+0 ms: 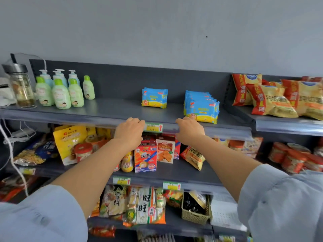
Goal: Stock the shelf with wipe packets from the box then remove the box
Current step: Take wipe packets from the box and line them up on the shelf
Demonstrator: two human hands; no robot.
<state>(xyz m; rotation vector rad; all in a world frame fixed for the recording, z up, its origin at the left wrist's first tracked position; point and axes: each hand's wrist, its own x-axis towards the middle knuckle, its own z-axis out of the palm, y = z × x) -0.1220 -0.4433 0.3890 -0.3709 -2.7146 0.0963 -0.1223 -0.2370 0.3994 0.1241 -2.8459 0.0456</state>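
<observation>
Wipe packets (201, 109) in 2 lots on shelf (108, 110); left hand (130, 131), right hand (189, 131) curled, empty – I'd square rows gently, front-facing.

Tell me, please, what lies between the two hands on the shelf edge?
In the head view, a green-and-white price tag with a red arrow sits there, between the left hand and right hand.

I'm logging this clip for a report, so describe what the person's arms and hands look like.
Both arms wear loose light blue-grey fabric, the left sleeve and right sleeve ending near the elbow. The left hand and right hand are bare: no gloves, watch or rings visible.
</observation>
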